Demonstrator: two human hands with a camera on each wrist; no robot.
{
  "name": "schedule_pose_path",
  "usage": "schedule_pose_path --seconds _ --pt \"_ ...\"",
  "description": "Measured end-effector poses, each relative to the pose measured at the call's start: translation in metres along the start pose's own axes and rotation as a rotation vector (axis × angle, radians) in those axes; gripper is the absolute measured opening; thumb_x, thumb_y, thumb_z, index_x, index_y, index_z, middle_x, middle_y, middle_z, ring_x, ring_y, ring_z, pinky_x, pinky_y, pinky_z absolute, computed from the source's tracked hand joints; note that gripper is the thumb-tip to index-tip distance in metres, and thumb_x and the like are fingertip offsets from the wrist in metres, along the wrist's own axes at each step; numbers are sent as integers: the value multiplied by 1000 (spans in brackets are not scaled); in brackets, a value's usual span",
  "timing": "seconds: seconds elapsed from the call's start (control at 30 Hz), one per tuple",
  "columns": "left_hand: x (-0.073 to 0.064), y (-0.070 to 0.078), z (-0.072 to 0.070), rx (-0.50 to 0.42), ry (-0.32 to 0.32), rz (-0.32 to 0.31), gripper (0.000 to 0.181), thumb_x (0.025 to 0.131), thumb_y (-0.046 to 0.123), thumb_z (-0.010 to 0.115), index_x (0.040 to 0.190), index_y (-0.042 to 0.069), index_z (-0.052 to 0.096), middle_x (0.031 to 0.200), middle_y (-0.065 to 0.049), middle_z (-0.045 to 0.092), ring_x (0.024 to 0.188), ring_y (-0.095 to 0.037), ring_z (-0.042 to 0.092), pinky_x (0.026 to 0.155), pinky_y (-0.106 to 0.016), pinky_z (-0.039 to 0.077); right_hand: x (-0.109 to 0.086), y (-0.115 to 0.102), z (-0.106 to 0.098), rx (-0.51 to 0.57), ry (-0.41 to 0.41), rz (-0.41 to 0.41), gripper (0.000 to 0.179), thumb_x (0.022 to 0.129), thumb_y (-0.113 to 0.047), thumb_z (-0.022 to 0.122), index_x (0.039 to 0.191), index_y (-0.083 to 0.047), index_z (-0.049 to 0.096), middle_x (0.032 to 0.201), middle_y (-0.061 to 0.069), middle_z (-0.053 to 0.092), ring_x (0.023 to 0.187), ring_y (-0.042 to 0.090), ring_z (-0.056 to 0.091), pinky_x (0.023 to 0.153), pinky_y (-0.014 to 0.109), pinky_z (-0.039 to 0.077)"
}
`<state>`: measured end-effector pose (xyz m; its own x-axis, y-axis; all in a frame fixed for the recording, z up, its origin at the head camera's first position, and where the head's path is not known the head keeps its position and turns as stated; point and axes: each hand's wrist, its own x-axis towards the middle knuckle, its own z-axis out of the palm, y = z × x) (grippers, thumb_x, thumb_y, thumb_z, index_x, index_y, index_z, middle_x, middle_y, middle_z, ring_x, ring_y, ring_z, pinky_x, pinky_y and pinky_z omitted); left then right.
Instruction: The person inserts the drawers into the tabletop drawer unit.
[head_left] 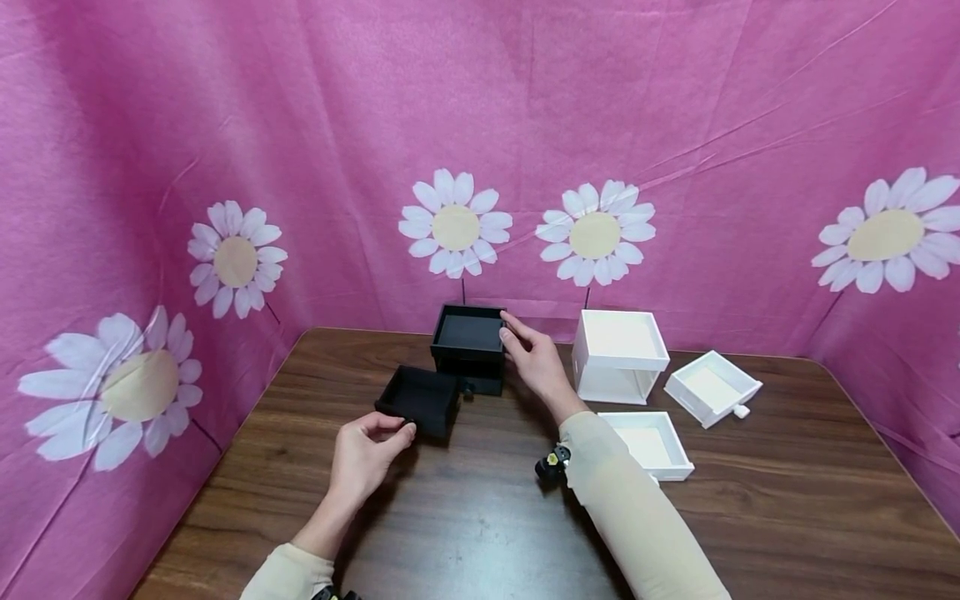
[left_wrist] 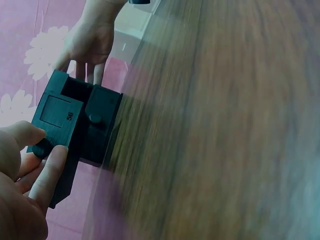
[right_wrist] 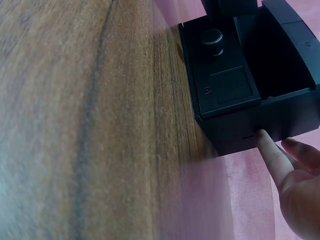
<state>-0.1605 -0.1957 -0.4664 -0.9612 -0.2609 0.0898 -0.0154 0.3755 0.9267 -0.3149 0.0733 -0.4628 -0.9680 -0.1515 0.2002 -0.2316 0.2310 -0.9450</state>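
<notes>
L hand [head_left: 363, 454]: you're pinching the knob [left_wrist: 42, 148] of a blk drawer [head_left: 420, 396], thumb on 1 side, fingers on the other. You're holding it up off the table [head_left: 487, 533], open top facing up, knob side facing you. It's hanging just in front & to the L of the blk cabinet [head_left: 468, 350]; can't tell if the 2 are touching.

R hand [head_left: 536, 362]: you're touching the cabinet's R side w/ fingertips, fingers mostly straight, not wrapping round anything.

Cabinet's standing upright nr the back edge. Upper slot's gaping; lower slot's holding a 2nd blk drawer [right_wrist: 227, 90], its own knob facing your side.

To the R, past your R hand: wht cabinet [head_left: 615, 364] is standing upright, front gaping. 1st wht drawer [head_left: 693, 398] is lying just R of it, sitting at an angle, knob pointing toward the near R. 2nd wht drawer [head_left: 675, 473] is lying in front, your R sleeve [head_left: 637, 500] partly covering it. Wrist cam [head_left: 552, 467] is showing by that cuff.

Behind: pink backdrop [head_left: 360, 100] is hanging in folds, showing 5 wht daisies in head view.
</notes>
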Motion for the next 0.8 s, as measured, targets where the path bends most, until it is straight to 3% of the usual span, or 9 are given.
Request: schedule_pose_path --seconds 0.3,0.8 --pt "-4 4 7 22 -2 30 11 88 9 88 93 1 83 84 -12 82 69 0 69 64 -16 55 2 1 1 -3 5 -2 45 112 -33 60 156 -24 60 156 13 62 112 30 77 100 44 65" --pt "-10 5 21 -30 -12 38 10 87 6 88 93 0 82 84 -13 81 69 0 69 65 -16 57 1 -1 2 16 12 -18 46 113 -28 59 156 -15 59 157 16 60 118 32 75 100 43 65"
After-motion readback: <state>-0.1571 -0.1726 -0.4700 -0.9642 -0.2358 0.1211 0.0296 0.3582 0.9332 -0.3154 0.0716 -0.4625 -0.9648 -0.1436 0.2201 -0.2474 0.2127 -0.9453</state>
